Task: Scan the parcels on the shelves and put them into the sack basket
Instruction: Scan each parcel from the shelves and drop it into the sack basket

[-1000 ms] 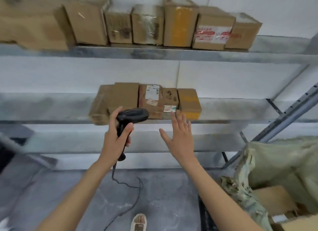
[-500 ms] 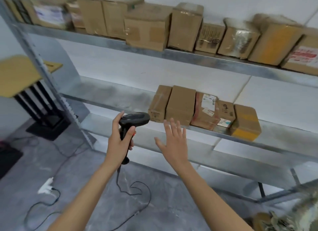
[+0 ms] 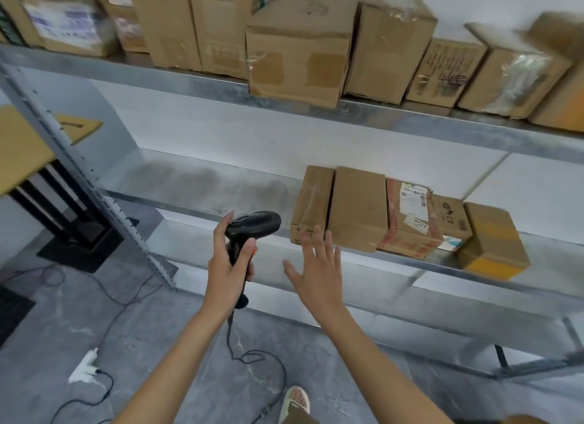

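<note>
View has swung further left since 0.5 s ago: more of the upright post (image 3: 94, 199) and the yellow worktop (image 3: 22, 151) at far left now show, and the sack is out of frame. Both hands hold nearly the same pose as before.

Left hand (image 3: 226, 265): grip wrapped tight round the handle of the black barcode scanner (image 3: 252, 226), head pointing right toward the parcels. Its cable (image 3: 234, 344) drops to the grey floor (image 3: 158, 344).

Right hand (image 3: 316, 272): grip spread, fingers (image 3: 319, 243) fanned, empty, raised in front of the middle shelf (image 3: 202, 186); fingertips overlap the leftmost parcel (image 3: 311, 202) in view, contact not determinable.

Five parcels sit side by side on the middle shelf: leftmost parcel, plain brown box (image 3: 357, 208), labelled box (image 3: 410, 218), small box (image 3: 450, 221), yellow-taped box (image 3: 493, 240). Top shelf (image 3: 189, 82) carries a full row of cartons. Power strip (image 3: 83, 365) on the floor; a sandalled foot (image 3: 295, 403) below.
</note>
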